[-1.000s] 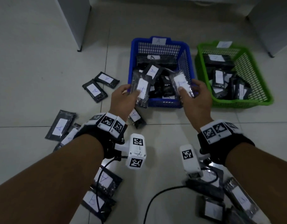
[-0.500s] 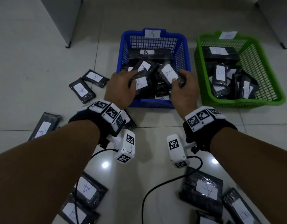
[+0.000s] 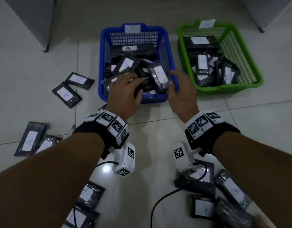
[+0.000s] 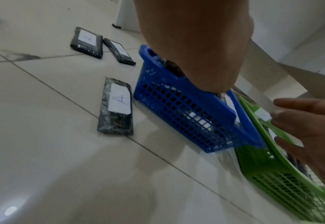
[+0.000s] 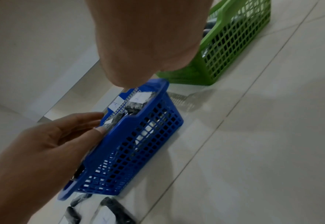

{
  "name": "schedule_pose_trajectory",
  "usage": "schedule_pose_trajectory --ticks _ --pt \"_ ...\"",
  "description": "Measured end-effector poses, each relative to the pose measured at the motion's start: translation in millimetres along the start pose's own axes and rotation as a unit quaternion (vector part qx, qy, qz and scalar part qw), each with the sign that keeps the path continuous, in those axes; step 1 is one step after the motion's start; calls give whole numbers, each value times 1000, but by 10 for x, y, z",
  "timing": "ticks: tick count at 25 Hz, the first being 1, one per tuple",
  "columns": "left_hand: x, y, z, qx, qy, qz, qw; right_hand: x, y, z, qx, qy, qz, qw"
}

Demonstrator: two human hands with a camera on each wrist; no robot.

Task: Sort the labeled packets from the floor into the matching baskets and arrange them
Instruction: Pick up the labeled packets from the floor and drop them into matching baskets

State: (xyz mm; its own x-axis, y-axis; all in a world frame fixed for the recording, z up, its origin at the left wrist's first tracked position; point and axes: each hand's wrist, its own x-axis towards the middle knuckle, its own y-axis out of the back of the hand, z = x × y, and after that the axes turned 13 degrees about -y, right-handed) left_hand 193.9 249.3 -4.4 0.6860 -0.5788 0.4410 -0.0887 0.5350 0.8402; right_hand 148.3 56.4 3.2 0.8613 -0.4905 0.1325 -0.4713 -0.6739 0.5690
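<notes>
Dropping packets into the blue basket (image 3: 104, 63), both hands over its near edge.

Head view: we've got the left hand (image 3: 125, 94) down on the pile at the near-left corner, fingers laid on a dark packet; can't tell if they pinch it or just press. Right hand (image 3: 183, 94) hovers at the near-right corner, fingers spread and relaxed, holding nothing; a packet marked A (image 3: 159, 76) leans just beside its fingertips inside the basket. Green basket (image 3: 250, 66) stands just right of the blue one, partly filled with its own packets. Blue one is a loose heap, not arranged. Plenty left on the floor (image 3: 35, 71): two A packets (image 3: 66, 94) off the blue basket's left side, more at the far left, and clusters near both forearms at the bottom edge.

Left wrist view: palm blocks the fingers, so grip can't be read here. One A packet (image 4: 117, 106) lies flat on the floor against the blue basket's near-left corner, two more beyond it. Right hand's fingers show at the right, straight.

Right wrist view: own fingers hidden. Left hand's fingers (image 5: 85, 121) reach over the blue rim, touching a packet there.

Our read: mid-task. Sorting is partly done, floor stock remains, tidying both baskets not started.
</notes>
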Motion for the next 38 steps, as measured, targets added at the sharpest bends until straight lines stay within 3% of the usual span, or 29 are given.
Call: schedule_pose_trajectory --ticks 6,12,20,24,27,31,35,38 --pt "-63 -283 916 -56 -87 -57 993 -645 943 476 -106 -20 49 993" --pt "-396 -711 1864 -138 -158 -165 964 -1431 1869 1029 -224 -146 42 963" --pt "-590 -1162 2444 -175 -213 -317 907 -2232 2254 1728 -266 -366 64 890" --pt "-650 -1323 2651 -189 -271 -355 874 -2333 2273 1992 -266 -402 43 875" --pt "-671 -1399 2693 -181 -302 -358 865 -2317 2270 2015 -295 -410 25 863" --pt "-562 -1439 2669 -157 -291 -358 873 -2223 2311 1943 -267 -353 109 890" --pt "-461 -1367 2558 -181 -233 -378 877 -1998 2280 1829 -286 -431 83 852" --pt "-436 -1273 2436 -230 -148 -392 878 -1906 2186 1812 -236 -463 68 852"
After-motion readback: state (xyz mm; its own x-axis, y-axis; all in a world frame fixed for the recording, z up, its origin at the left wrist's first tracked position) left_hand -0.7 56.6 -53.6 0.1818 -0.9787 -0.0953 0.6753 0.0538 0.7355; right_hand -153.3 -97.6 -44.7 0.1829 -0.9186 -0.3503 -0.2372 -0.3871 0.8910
